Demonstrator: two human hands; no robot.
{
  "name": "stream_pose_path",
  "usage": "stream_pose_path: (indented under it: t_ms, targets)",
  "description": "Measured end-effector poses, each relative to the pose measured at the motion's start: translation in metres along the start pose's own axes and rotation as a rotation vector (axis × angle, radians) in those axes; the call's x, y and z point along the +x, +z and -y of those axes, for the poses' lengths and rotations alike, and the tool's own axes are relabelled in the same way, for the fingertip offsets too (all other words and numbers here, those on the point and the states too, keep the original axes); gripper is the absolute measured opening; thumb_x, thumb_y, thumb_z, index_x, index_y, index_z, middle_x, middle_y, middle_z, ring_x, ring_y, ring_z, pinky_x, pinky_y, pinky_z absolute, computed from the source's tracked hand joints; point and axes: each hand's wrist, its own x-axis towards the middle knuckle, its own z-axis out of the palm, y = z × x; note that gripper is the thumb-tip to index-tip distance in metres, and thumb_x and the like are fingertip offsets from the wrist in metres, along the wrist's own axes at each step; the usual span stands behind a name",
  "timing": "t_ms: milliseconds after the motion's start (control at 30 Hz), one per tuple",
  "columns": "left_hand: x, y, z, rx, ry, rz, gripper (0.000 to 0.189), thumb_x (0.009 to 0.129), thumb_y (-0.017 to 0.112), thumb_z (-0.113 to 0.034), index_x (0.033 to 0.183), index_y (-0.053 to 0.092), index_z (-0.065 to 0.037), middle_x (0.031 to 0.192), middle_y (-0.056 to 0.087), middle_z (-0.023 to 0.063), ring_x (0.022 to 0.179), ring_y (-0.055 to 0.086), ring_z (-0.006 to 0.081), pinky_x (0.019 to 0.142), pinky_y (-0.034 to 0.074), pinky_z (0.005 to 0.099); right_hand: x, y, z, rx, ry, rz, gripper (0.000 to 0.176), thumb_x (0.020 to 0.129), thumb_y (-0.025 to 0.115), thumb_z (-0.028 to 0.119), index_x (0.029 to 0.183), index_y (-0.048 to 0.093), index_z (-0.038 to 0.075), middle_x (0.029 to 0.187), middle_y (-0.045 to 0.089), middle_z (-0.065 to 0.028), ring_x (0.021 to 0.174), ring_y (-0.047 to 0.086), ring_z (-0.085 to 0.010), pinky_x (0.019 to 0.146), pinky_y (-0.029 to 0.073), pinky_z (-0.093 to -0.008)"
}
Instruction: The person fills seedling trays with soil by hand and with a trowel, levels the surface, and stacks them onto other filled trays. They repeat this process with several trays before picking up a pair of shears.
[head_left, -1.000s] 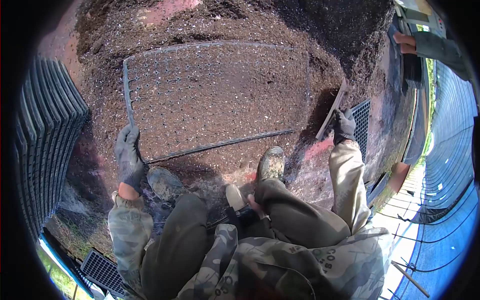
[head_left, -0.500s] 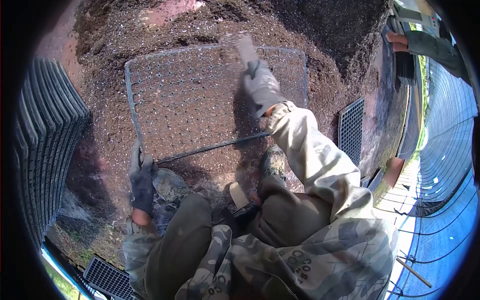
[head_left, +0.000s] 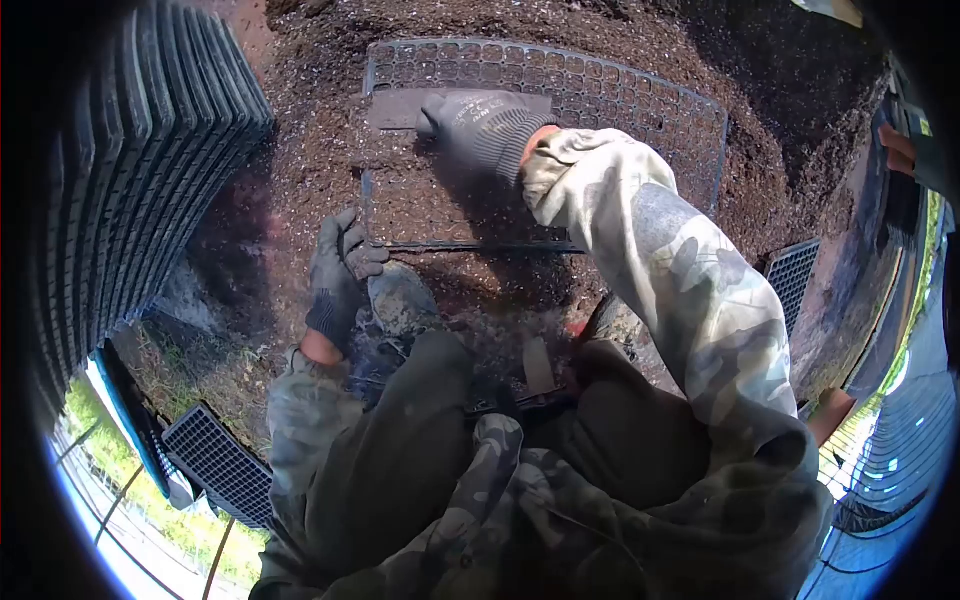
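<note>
Black plastic plug trays (head_left: 130, 170) stand stacked at far left. Next, my left hand (head_left: 335, 280) is curled on the near left corner of the seedling tray (head_left: 650, 105), which lies flat on the heap of potting mix (head_left: 310, 150), its cells packed with soil. My right hand (head_left: 480, 130) is clamped on a flat board (head_left: 395, 108) laid across the tray's top, so my hands are well apart. Filled, I'd judge the tray heavy and bendy, best gripped at opposite rims.
</note>
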Motion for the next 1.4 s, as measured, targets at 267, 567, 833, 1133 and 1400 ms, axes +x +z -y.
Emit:
stream_pose_path:
  t_ms: [267, 567, 833, 1133, 1400]
  targets:
    - [0.034, -0.024, 0.004, 0.346, 0.195, -0.07, 0.052, 0.099, 0.042, -0.042, 0.133, 0.043, -0.003, 0.107, 0.061, 0.0092, 0.075, 0.062, 0.016, 0.061, 0.051, 0.0248, -0.108, -0.025, 0.017, -0.436, -0.058, 0.577, 0.023, 0.093, 0.048, 0.025, 0.111, 0.06, 0.016, 0.105, 0.063, -0.013, 0.101, 0.063, -0.029, 0.085, 0.052, -0.0389]
    - [0.023, -0.023, 0.006, 0.721, 0.64, -0.004, 0.024, 0.095, 0.053, -0.013, 0.112, 0.062, 0.001, 0.107, 0.063, 0.0121, 0.099, 0.059, 0.0184, 0.088, 0.046, 0.0279, -0.33, -0.051, -0.148, -0.714, 0.313, 0.52, 0.026, 0.087, 0.053, 0.026, 0.111, 0.057, 0.017, 0.11, 0.059, -0.0097, 0.108, 0.056, -0.0298, 0.097, 0.042, -0.0433]
    - [0.013, -0.019, -0.001, 0.516, 0.197, 0.117, 0.022, 0.094, 0.051, -0.008, 0.112, 0.061, -0.001, 0.086, 0.063, 0.0002, 0.074, 0.058, 0.0082, 0.067, 0.047, 0.0199, -0.421, -0.074, -0.182, -0.698, 0.617, 0.568, 0.039, 0.077, 0.065, 0.022, 0.115, 0.061, 0.016, 0.12, 0.055, -0.0118, 0.12, 0.048, -0.0319, 0.107, 0.031, -0.046]
    - [0.091, 0.076, -0.092, 1.018, 0.647, 0.021, 0.028, 0.091, 0.054, -0.023, 0.109, 0.063, -0.004, 0.096, 0.066, 0.0093, 0.09, 0.062, 0.0203, 0.08, 0.048, 0.0313, -0.377, -0.04, -0.211, 0.808, 0.889, -0.366, 0.05, 0.084, 0.064, 0.004, 0.131, 0.047, 0.003, 0.121, 0.057, -0.0097, 0.109, 0.056, -0.0204, 0.094, 0.044, -0.0291]
    - [0.127, 0.152, -0.144, 1.805, 0.979, -0.086, 0.045, 0.092, 0.044, -0.043, 0.103, 0.067, -0.006, 0.106, 0.064, 0.0158, 0.102, 0.06, 0.0324, 0.09, 0.048, 0.0437, -0.338, -0.026, -0.224, 0.905, 0.849, -0.573, 0.042, 0.085, 0.054, -0.005, 0.127, 0.052, -0.003, 0.113, 0.063, -0.0068, 0.098, 0.059, -0.0143, 0.086, 0.047, -0.0263]
